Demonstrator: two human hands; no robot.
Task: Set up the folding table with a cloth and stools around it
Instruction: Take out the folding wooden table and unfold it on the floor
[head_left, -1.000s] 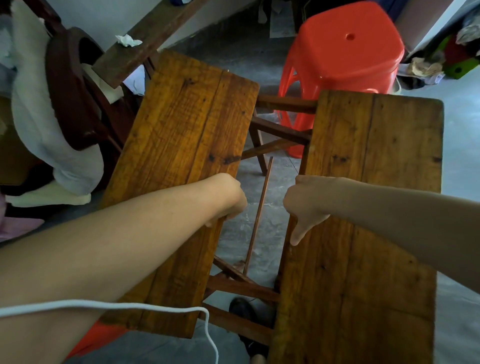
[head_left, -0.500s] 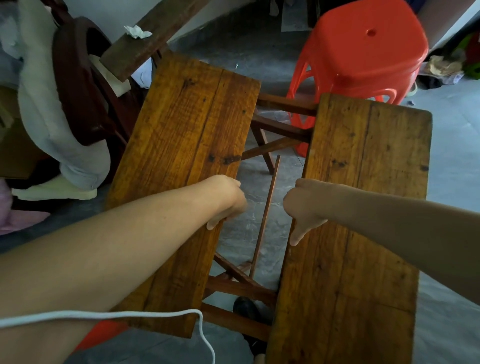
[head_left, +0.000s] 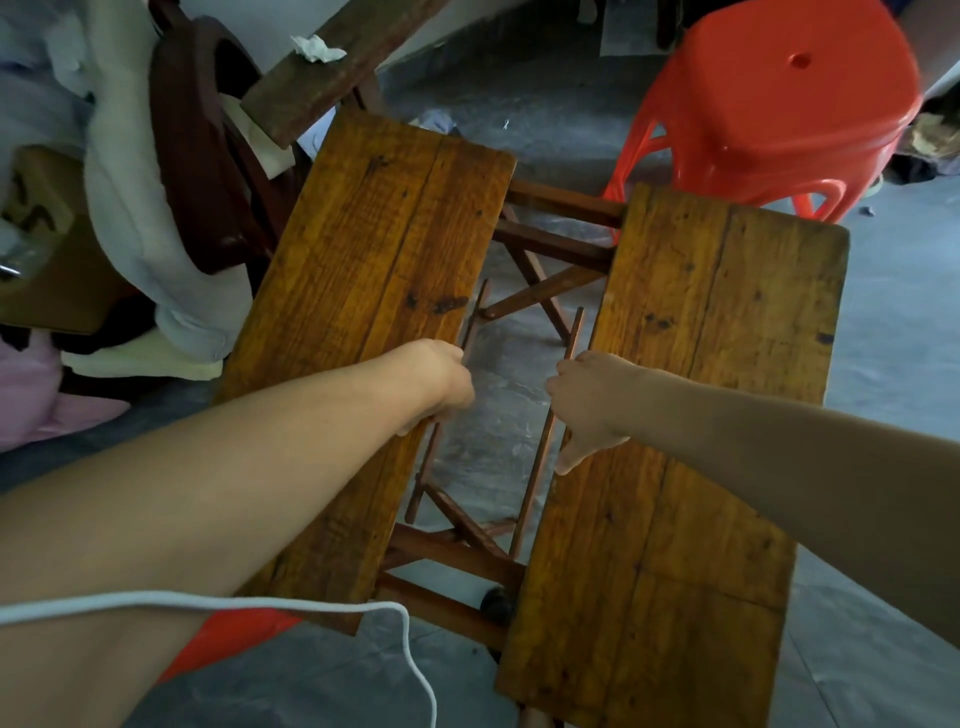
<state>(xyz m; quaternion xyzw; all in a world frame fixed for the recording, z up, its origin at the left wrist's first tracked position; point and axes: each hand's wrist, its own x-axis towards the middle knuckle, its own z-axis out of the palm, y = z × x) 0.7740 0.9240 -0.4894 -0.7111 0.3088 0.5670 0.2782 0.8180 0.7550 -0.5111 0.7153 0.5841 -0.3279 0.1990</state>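
A white cord (head_left: 218, 605) crosses the near left forearm. Past it, the folding table of two amber plank leaves stands on the grey concrete floor (head_left: 883, 353), long axis running near to far. The left hand (head_left: 441, 379) is closed on the inner edge of the left leaf (head_left: 374, 270); the right hand (head_left: 589, 400) is closed on the inner edge of the right leaf (head_left: 691, 415), thumb on top. A gap separates the leaves. A red plastic stool (head_left: 779, 98) stands beyond the far right corner.

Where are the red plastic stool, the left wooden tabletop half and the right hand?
red plastic stool (head_left: 795, 88), head view, seat top.
left wooden tabletop half (head_left: 384, 249), head view, plank middle.
right hand (head_left: 589, 402), head view, back of hand.
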